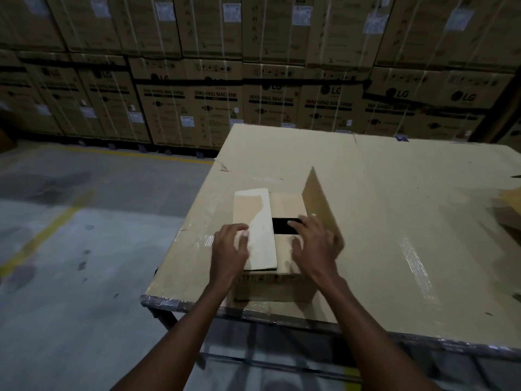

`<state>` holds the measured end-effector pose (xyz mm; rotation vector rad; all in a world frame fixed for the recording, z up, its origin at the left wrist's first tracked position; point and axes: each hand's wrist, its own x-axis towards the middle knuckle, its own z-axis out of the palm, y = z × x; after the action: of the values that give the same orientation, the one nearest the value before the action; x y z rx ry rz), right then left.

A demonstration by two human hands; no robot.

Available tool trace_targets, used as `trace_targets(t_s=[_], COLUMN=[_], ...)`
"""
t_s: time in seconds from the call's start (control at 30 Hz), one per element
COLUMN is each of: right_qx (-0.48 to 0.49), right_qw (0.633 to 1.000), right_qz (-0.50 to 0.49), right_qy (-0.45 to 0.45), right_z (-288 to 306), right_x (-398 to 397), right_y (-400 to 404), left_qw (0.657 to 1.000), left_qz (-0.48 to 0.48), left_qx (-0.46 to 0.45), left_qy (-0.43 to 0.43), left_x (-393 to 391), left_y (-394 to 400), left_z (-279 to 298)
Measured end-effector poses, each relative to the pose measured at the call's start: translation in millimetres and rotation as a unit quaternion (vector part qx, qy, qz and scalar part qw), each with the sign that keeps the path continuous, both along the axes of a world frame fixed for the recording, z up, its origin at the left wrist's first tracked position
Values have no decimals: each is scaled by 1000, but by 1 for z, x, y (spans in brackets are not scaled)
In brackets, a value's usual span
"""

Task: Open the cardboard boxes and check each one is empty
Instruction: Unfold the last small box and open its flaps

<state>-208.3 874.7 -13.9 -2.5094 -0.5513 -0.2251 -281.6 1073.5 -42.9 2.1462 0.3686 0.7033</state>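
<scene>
- Cardboard is the material here: a small cardboard box (pixel 275 249) is sitting near the near-left corner of the table (pixel 394 221), which is covered with a cardboard sheet and clear wrap.
- The left hand (pixel 229 251) is resting with relaxed fingers on the pale left flap (pixel 258 230), which is lying almost flat over the box.
- The right hand (pixel 313 246) is lying with spread fingers on the inner flaps, beside a dark gap; it is grasping nothing that I can see.
- The right flap (pixel 321 204) is standing upright behind the right hand.
- I judge the box is light and its flaps are thin and bending easily; the free flap edges are looking like the best place for taking hold.
- Stacked washing machine cartons (pixel 214 103) are standing far behind, well apart, and another cardboard piece (pixel 507 210) is lying at the right edge; neither one is blocking the hands.
</scene>
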Motion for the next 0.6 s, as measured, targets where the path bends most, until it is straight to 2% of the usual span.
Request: trace_targets(t_s=[0.1,0.2,0.37,0.47,0.6], right_qx=[-8,-27,11,61,70], right_qw=[997,989,970,968,964], right_qz=[-69,-101,-61,-40,-37], right_qy=[20,103,236,240,253], right_z=[-1,-11,-29,-43,-66], right_x=[18,31,33,31,42], right_y=[-27,-45,-53,-56,-61], left_qw=[987,954,902,875,857], left_qz=[-128,-240,-254,-258,-248], left_qx=[97,131,224,269,320], left_qy=[24,120,269,309,319], left_x=[19,34,51,57,58], left_y=[-19,-44,-68,-70,-63], left_z=[15,23,30,33,38])
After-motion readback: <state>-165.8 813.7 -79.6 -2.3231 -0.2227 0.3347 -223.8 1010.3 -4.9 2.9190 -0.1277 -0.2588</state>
